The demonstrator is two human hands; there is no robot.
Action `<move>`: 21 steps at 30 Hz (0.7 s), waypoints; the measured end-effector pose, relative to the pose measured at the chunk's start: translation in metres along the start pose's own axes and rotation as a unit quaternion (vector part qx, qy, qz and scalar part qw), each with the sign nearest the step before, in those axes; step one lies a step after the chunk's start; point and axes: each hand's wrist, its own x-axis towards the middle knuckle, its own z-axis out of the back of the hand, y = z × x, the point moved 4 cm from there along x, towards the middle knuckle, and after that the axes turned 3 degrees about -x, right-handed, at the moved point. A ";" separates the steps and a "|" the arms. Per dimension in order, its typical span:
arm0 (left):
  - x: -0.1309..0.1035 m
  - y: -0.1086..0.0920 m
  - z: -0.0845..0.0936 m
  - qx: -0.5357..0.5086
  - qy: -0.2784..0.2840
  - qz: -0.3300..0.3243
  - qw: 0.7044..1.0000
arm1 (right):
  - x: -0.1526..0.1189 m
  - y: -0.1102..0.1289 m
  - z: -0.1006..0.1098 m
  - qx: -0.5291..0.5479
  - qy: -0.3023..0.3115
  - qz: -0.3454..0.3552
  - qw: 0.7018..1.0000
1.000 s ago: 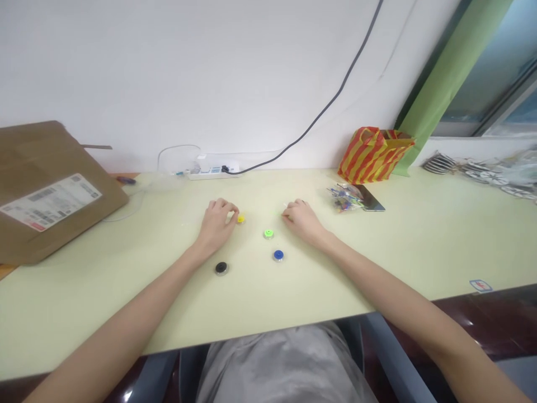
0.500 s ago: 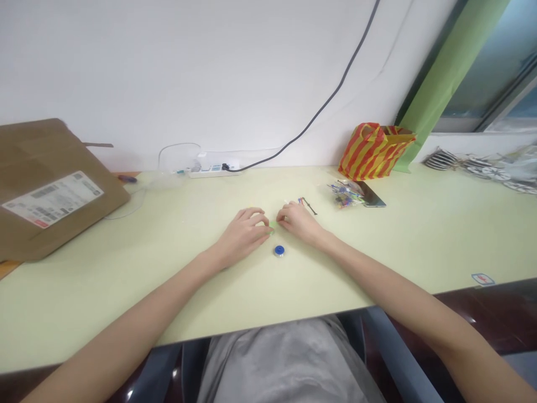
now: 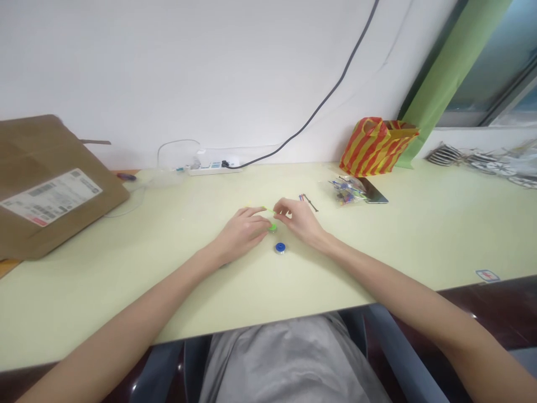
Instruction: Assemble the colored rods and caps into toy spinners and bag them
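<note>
My left hand (image 3: 245, 232) rests on the table, its thumb and fingers closed at the edge of a small bright green round piece (image 3: 273, 228). Across from it, my right hand (image 3: 298, 218) pinches a thin yellow-green stick (image 3: 269, 210) whose other end reaches the left index fingertip. A blue round piece (image 3: 280, 247) with a clear lower part sits on the table just nearer to me. Beyond the right hand lie thin dark, red and blue sticks (image 3: 309, 202). Something small and yellow shows behind the left fingers, mostly hidden.
A clear bag of colourful parts (image 3: 347, 190) lies against a phone (image 3: 375, 190). Behind stands a red-and-yellow striped bag (image 3: 373, 148). At left is a brown parcel (image 3: 54, 184); a power strip (image 3: 213, 168) with a black cable sits along the wall.
The yellow-green stick has come into sight between the hands. My right fingers have shifted slightly left and up, and the left index finger has straightened. The green round piece is less covered.
</note>
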 end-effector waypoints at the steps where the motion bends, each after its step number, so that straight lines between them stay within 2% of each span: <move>1: 0.000 -0.001 0.000 0.001 -0.001 -0.001 1.000 | -0.001 0.000 -0.001 0.016 0.002 -0.001 1.000; 10: 0.000 -0.005 -0.001 0.000 0.024 0.003 1.000 | -0.005 -0.002 -0.004 0.042 0.038 -0.006 0.998; 21: 0.001 -0.006 0.001 -0.025 0.019 -0.010 0.999 | -0.005 -0.002 -0.003 -0.002 0.049 0.006 0.999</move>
